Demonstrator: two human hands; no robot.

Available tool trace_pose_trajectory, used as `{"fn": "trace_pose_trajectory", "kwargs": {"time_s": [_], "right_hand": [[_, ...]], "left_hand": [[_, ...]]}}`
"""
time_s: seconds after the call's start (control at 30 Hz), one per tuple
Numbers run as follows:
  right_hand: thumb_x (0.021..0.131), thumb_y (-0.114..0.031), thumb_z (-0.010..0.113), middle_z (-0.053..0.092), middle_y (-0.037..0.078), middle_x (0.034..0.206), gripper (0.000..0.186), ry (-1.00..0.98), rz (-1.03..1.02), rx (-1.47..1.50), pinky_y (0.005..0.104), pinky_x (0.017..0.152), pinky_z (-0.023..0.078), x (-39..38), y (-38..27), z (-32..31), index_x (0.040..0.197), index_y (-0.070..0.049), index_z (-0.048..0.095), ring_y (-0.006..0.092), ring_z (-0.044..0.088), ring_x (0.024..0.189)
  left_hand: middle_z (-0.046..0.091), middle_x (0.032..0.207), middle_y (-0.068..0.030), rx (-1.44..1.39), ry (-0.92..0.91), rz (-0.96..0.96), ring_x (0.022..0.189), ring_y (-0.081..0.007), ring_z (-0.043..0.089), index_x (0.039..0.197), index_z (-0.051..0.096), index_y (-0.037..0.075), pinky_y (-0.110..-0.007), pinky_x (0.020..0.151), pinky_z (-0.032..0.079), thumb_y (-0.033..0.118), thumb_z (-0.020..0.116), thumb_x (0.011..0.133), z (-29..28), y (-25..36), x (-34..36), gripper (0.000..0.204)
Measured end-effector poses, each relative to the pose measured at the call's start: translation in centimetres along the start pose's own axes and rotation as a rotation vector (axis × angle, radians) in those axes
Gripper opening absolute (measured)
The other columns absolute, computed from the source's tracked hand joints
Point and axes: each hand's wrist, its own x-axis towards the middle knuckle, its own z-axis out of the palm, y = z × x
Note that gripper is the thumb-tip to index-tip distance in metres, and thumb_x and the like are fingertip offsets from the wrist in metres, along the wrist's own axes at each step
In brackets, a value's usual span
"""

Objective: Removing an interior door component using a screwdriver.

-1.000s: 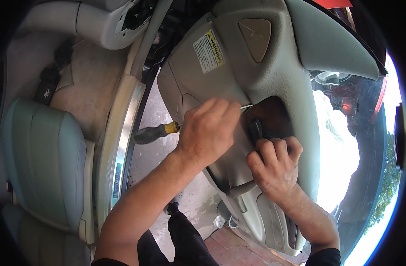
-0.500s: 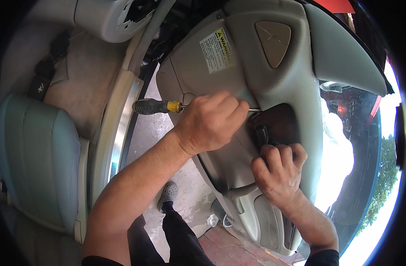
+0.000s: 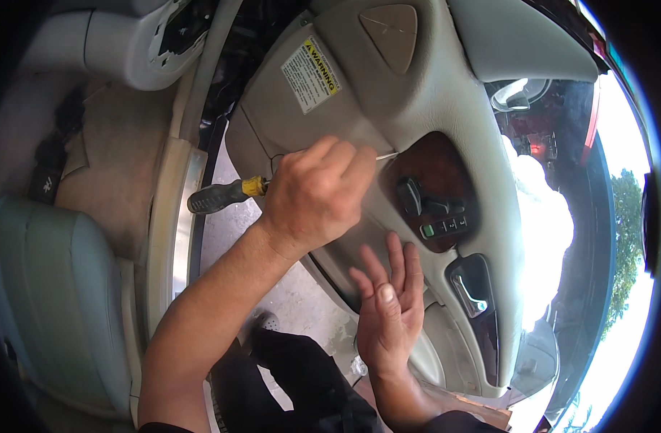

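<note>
Grey-beige car door panel [image 3: 374,97] with its fittings
On its face sit a white-and-yellow label [image 3: 311,74] and a rounded triangular cover [image 3: 390,36]; a dark wood-look switch plate [image 3: 426,155] carries black seat-shaped switches [image 3: 410,195] and a row of small buttons [image 3: 446,228], one green. Just beside the plate, a chrome door handle [image 3: 476,303] occupies a dark recess [image 3: 480,268].
</note>
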Motion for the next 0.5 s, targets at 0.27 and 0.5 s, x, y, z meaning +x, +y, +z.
{"fn": "trace_pose_trajectory", "kwargs": {"time_s": [0.27, 0.5], "right_hand": [[0.109, -0.014, 0.059, 0.01, 0.03, 0.18, 0.091, -0.116, -0.373, 0.385, 0.0569, 0.126, 0.035, 1.7, 5.6, 2.3, 0.174, 0.003, -0.003, 0.0442, 0.03, 0.162], [0.113, -0.023, 0.057, 0.035, 0.026, 0.167, 0.081, -0.141, -0.445, 0.454, 0.0473, 0.113, 0.048, 2.3, 6.7, 2.8, 0.173, 0.005, 0.01, 0.0309, 0.057, 0.136]], "left_hand": [[0.067, 0.08, -0.0118, -0.054, 0.035, 0.098, 0.075, -0.0327, 0.07, 0.097, 0.072, 0.001, -0.044, 0.066, 0.057, -0.006, 0.076, 0.08, 0.1, -1.0, 0.1, 0.019], [0.074, 0.085, -0.0186, -0.029, 0.052, 0.039, 0.076, -0.0373, 0.073, 0.102, 0.078, -0.001, -0.043, 0.069, 0.057, 0.005, 0.076, 0.094, 0.2, -0.5, 0.2, 0.01]]}}
